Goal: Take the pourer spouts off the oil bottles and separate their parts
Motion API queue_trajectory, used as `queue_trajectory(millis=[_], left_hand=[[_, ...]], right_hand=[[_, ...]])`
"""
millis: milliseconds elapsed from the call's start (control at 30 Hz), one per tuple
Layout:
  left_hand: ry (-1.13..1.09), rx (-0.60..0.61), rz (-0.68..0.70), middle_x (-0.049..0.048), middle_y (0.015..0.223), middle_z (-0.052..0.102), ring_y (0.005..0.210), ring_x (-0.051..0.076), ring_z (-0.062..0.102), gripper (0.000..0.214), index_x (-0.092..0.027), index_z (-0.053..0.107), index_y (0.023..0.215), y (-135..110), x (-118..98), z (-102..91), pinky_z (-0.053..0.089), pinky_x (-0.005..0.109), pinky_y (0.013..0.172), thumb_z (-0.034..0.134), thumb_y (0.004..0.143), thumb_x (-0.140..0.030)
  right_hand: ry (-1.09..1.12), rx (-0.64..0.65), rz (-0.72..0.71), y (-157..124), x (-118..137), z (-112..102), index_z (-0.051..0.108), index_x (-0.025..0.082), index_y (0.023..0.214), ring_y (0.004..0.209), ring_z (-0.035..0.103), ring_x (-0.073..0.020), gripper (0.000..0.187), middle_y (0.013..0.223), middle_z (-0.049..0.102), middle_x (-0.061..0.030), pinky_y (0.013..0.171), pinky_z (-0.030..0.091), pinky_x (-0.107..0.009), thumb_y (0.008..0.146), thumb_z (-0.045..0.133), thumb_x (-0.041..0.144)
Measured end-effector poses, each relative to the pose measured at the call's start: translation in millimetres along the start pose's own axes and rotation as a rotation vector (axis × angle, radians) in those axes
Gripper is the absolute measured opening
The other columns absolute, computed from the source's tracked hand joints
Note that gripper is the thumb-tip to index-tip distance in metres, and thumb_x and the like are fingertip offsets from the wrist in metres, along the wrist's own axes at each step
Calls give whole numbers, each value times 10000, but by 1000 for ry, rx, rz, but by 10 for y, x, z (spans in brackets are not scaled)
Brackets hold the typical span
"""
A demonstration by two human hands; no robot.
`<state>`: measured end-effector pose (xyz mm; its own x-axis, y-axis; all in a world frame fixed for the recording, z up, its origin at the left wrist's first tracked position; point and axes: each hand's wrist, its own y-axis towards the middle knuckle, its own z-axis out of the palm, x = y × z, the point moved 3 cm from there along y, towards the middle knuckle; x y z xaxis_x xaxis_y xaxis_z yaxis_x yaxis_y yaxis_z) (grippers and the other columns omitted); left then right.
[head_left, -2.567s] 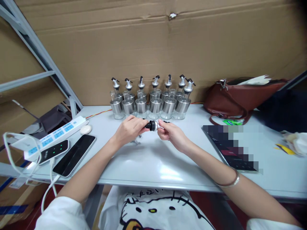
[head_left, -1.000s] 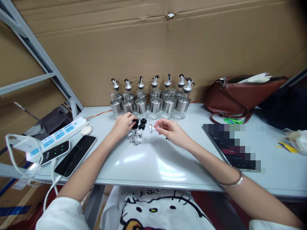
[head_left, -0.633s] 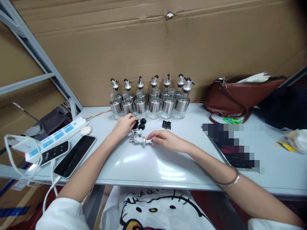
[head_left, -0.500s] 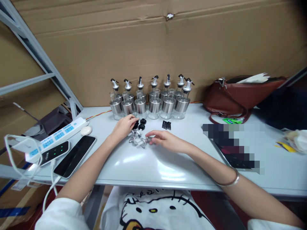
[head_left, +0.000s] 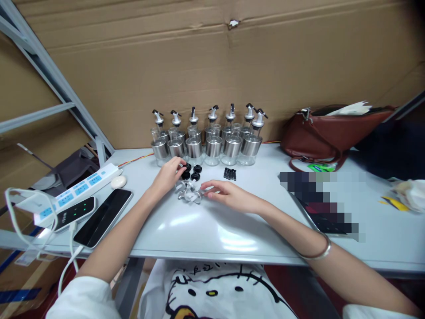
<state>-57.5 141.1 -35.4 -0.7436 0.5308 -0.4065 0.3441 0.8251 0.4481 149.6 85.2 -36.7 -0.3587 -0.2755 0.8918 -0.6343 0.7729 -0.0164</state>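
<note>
Left fingers [head_left: 179, 162] half-curled, partly hiding black stoppers [head_left: 195, 176] — grip unclear; right fingers [head_left: 213, 184] loosely parted, empty, beside silver spouts [head_left: 191, 195].

A pale, glossy table [head_left: 199, 235] carries everything here. Two rows of glass bottles [head_left: 213, 147] with metal bands stand upright along its far middle. Nearer the centre lie black stoppers [head_left: 195, 176], with a heap of silver spout parts [head_left: 191, 195] just on their near side; right of these, small black strips [head_left: 229, 173] lie side by side. On the left are a white power strip [head_left: 81, 189], a round white case [head_left: 118, 182] and a dark phone [head_left: 103, 217]. A brown bag [head_left: 335, 135] sits far right, a green packet [head_left: 320, 168] beside it, and nearer, a flat dark item [head_left: 303, 199], pixelated, perhaps a tablet.
</note>
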Motion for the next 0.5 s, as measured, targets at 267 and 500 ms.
queue_trajectory(millis=[267, 500], left_hand=[[22, 30, 49, 76, 968, 635, 882, 180, 621, 176, -158, 596, 980, 4, -45, 66, 499, 343, 829, 450, 901, -218], [-25, -2, 41, 54, 917, 602, 822, 156, 620, 122, -154, 583, 914, 19, -42, 107, 513, 301, 787, 478, 882, -207]], right_hand=[[19, 16, 2, -5, 41, 14, 590, 155, 1082, 1059, 603, -190, 225, 1174, 623, -114, 948, 450, -383, 880, 510, 212], [40, 46, 24, 5, 24, 37, 590, 149, 1083, 1072, 602, -193, 228, 1140, 639, -110, 968, 440, -380, 879, 513, 215]])
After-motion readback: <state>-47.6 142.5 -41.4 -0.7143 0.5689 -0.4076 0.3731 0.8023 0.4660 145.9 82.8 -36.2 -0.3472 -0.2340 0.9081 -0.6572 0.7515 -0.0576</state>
